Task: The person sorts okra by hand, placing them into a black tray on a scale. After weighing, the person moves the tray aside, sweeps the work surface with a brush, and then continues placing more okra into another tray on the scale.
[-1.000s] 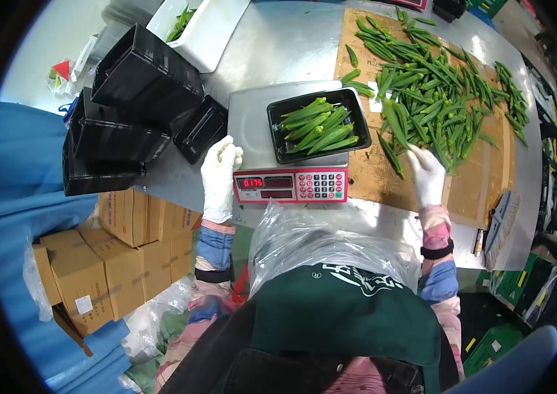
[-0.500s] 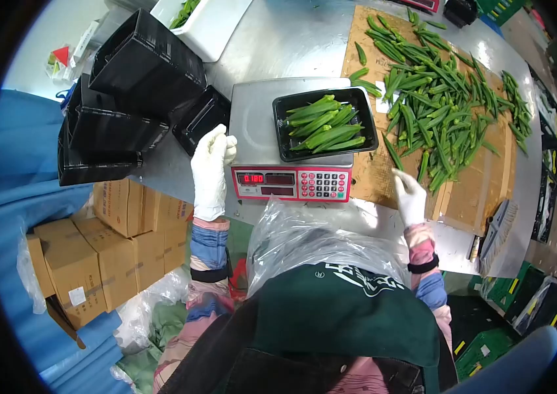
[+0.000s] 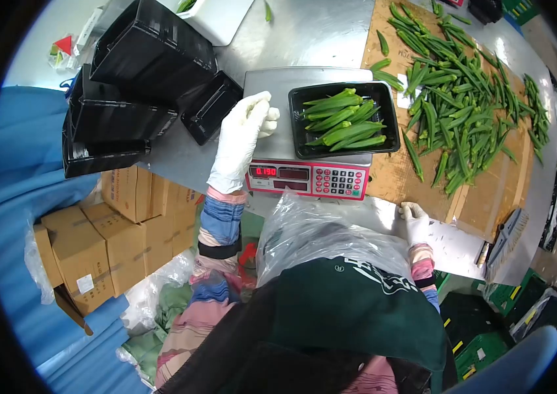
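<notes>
A black plastic tray of okra pods sits on the steel pan of a weighing scale. Red digits on the scale's display read 0.190. My left hand, in a white glove, hovers at the left side of the scale, left of the tray. Its fingers are curled in, and nothing shows in them. At the table's front edge, right of the keypad, my right hand is also gloved, with its fingers bent into a loose fist and no item visible. A large okra pile lies farther right.
Cardboard lies under the pile. Stacked black trays and a single black tray stand on the left. A white bin is at the back, a brush at the right edge. Cartons are stacked below left.
My left hand has moved right and up over the scale's left side. My right hand has drawn back from the okra pile, its fingers curling. The readout went from 0.180 to 0.190.
</notes>
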`<state>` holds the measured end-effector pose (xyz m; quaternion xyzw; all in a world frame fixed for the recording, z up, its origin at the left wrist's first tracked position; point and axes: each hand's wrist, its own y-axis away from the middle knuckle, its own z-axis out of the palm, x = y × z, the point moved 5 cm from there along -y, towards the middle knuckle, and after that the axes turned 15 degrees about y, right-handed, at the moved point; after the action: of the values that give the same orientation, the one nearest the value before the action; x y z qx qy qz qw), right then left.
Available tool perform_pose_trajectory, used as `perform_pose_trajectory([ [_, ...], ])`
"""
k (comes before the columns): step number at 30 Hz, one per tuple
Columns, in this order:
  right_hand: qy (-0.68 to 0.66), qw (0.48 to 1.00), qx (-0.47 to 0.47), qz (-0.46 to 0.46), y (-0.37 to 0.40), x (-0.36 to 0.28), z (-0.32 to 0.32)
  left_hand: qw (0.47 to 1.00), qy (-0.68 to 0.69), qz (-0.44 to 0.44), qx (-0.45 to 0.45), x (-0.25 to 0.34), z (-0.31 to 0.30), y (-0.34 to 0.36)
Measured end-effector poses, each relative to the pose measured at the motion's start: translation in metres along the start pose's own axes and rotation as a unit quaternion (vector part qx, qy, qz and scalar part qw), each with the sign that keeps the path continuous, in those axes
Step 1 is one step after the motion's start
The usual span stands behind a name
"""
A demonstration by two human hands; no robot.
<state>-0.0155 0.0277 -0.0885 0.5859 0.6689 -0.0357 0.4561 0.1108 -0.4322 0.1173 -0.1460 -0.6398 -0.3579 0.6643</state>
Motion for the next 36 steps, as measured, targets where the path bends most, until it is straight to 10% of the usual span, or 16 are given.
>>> perform_pose_trajectory([
  [8,0.017,0.998,-0.023,0.051,-0.011,-0.005,-0.003,0.999,-0.034,-0.016,-0.032,-0.024,0.019,-0.001],
  [12,0.021,0.999,-0.015,0.040,-0.010,-0.008,-0.003,0.907,-0.293,0.285,0.098,0.008,0.053,0.025],
  [15,0.031,0.998,-0.014,0.050,-0.007,-0.012,-0.005,0.841,-0.373,0.386,-0.071,0.007,0.089,0.032],
  [27,-0.047,0.999,-0.015,0.019,0.008,-0.054,-0.016,0.862,-0.379,0.329,-0.069,0.008,0.108,0.048],
  [31,-0.286,0.948,-0.075,-0.116,0.059,-0.190,-0.056,0.821,-0.336,0.364,-0.283,0.003,0.181,0.100],
  [36,-0.157,0.984,-0.053,0.068,0.073,-0.099,-0.109,0.843,-0.299,0.352,-0.274,0.017,0.175,0.094],
])
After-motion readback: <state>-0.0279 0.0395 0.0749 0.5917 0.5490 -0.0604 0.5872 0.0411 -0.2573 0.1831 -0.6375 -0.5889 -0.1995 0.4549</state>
